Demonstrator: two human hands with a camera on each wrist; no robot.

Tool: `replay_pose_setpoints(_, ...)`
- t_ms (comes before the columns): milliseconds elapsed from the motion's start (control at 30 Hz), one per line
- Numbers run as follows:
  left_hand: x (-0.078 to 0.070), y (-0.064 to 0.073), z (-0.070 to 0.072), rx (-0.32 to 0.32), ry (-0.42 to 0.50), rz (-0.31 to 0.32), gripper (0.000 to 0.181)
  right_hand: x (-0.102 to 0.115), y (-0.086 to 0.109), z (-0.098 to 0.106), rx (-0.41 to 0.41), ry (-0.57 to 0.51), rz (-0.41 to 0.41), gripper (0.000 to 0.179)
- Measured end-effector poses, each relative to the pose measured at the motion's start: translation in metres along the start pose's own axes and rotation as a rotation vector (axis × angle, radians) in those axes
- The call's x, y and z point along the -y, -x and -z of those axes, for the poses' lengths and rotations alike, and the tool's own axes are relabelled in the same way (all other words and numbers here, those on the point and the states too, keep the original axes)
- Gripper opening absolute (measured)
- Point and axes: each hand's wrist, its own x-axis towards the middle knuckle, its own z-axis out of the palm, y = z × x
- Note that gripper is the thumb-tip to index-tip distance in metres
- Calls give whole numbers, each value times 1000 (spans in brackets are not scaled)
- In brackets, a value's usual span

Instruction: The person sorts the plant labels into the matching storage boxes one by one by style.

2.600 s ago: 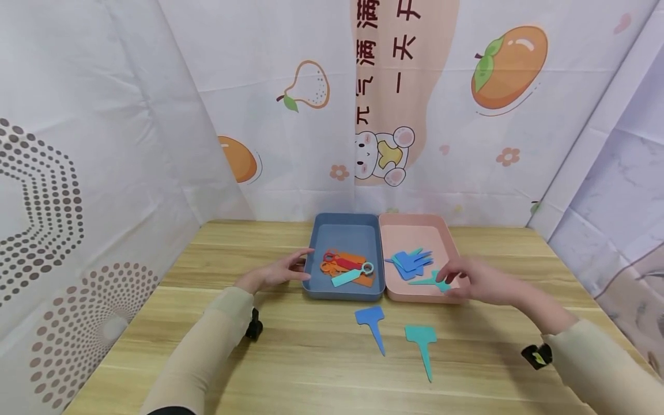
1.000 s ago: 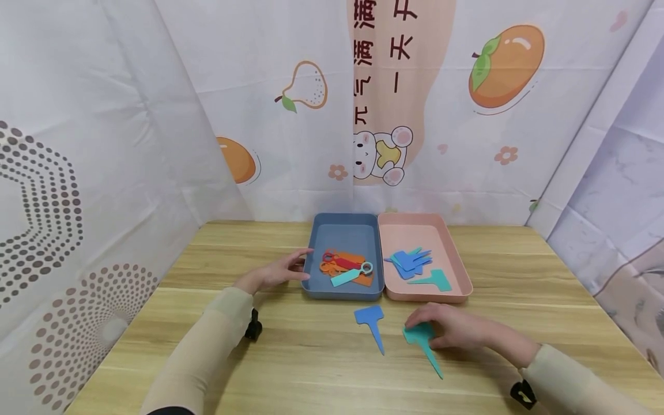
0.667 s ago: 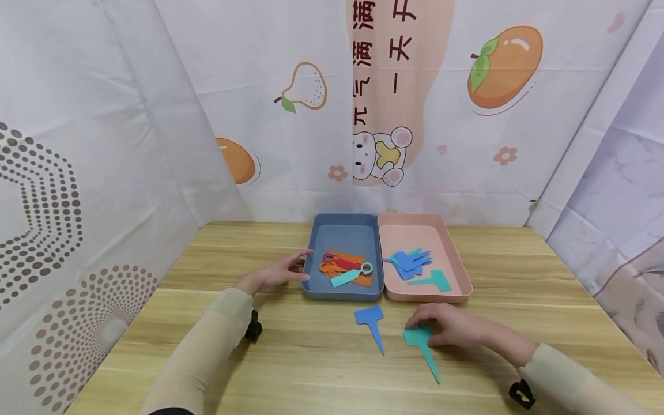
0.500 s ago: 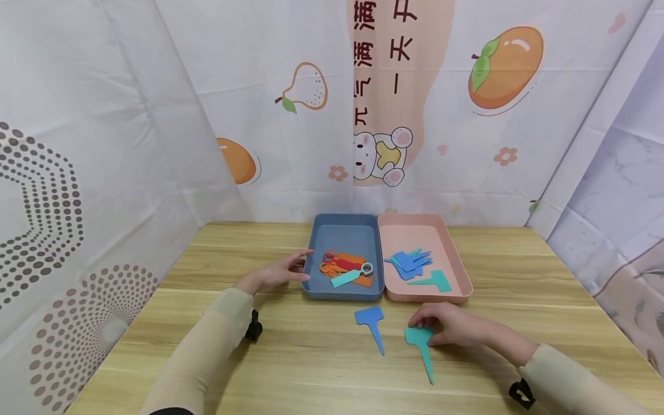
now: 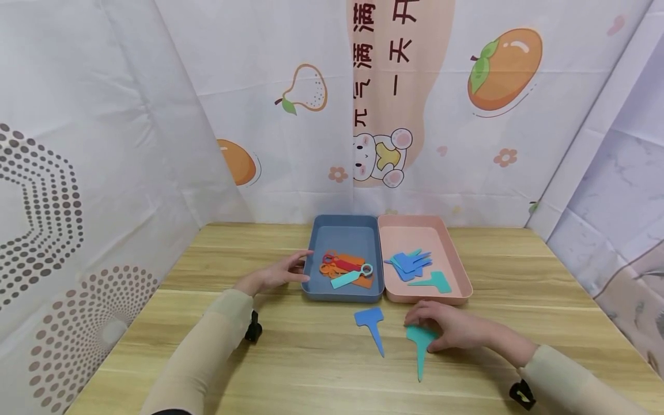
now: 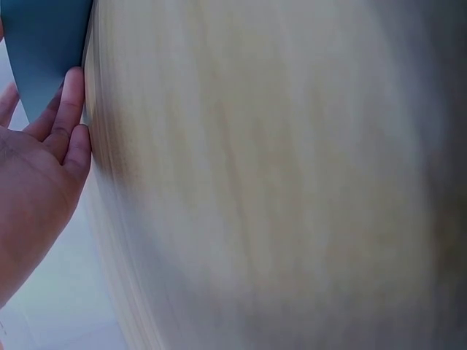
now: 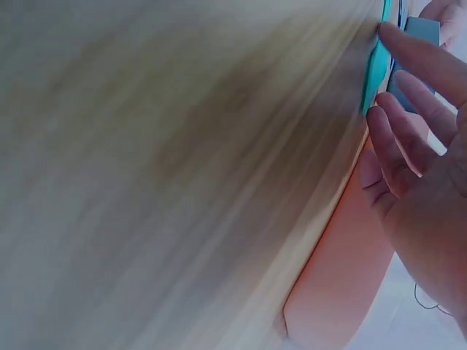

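Observation:
My right hand (image 5: 456,327) holds a teal T-shaped plant label (image 5: 421,339) on the table, thumb and fingertips at the edges of its wide head. The label (image 7: 375,73) shows edge-on between thumb and fingers in the right wrist view. To its left lies a blue T-shaped plant label (image 5: 369,316). My left hand (image 5: 277,273) rests fairly straight fingers against the left side of the blue-grey tray (image 5: 342,230); the left wrist view shows them along its wall (image 6: 47,51). The pink tray (image 5: 415,230) stands beyond my right hand.
The blue-grey tray holds orange tags, a red one (image 5: 349,266) and a mint one (image 5: 346,280), some with rings. In the pink tray lie a pile of blue and teal T-shaped labels (image 5: 410,262) and one separate teal label (image 5: 440,281). A white printed curtain (image 5: 290,196) hangs behind the table.
My right hand has moved from the pink tray, leaving a teal label there, to the teal label on the table. That label's stem has swung leftward. My left hand stays in place.

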Motion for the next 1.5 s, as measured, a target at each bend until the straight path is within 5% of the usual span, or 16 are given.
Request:
replay_pose_setpoints(300,1,1,-1,-7,21,-2,76,-1,-4,0,-16,88,58,47)
replay_pose_setpoints(1133,0,2,-1,-4,28,0,75,4,-11,6,58,-53,-103,27)
replay_pose_setpoints(1500,2,1,-1,-2,18,-2,74,6,-10,4,81,-37,-62,22)
